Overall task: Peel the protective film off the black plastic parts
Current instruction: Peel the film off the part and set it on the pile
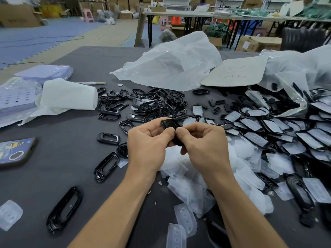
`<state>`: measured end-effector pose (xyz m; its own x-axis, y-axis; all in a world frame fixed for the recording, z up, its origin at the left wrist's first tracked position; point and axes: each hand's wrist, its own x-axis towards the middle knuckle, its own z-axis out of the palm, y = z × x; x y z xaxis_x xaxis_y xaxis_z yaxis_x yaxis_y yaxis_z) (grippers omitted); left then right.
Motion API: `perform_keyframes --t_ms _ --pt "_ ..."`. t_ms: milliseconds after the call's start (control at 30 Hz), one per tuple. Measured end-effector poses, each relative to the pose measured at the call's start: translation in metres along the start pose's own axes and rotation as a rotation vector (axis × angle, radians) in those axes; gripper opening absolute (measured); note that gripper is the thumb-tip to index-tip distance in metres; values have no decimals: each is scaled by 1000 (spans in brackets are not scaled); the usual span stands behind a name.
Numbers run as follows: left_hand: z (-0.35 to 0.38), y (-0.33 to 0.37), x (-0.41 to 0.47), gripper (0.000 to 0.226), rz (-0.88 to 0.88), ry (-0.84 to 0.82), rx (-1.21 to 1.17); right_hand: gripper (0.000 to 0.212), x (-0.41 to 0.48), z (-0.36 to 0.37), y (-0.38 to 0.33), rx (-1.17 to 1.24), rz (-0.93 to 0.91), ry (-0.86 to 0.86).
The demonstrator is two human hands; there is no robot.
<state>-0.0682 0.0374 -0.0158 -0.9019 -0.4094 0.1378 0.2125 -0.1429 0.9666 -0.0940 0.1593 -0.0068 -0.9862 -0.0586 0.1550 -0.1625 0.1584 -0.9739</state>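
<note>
Right, head view: left hand (148,140) grips one black part (171,125) above the table (75,122); right hand (202,140) pinches at its edge, film hidden. Better to catch a corner with a nail and peel slowly. Unpeeled parts (268,133) sit right.

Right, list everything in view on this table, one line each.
table: one, dark grey, underneath all
film-covered parts: many, black under white film, right heap
bare frames: many, glossy black, centre back, scattered left
loose films: many, translucent white, beneath the hands
plastic bags: two, milky, back and right
card sheet: one, beige, back right
cloth: one, white, left
pen: one, white, behind cloth
phone: one, stickered case, left edge
held part: one, black, between both grips
left-hand grip: pinches held part
right-hand grip: pinches held part
</note>
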Motion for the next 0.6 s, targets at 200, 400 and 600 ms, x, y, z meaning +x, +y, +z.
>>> perform_keyframes --t_ms 200,400,600 --pt "-2 0 2 41 -12 21 24 20 2 1 3 102 74 -22" --pt "-6 3 8 32 -24 -26 48 23 2 -2 1 58 4 -21" --pt "-6 -1 6 37 41 6 97 20 0 0 0 143 34 -44"
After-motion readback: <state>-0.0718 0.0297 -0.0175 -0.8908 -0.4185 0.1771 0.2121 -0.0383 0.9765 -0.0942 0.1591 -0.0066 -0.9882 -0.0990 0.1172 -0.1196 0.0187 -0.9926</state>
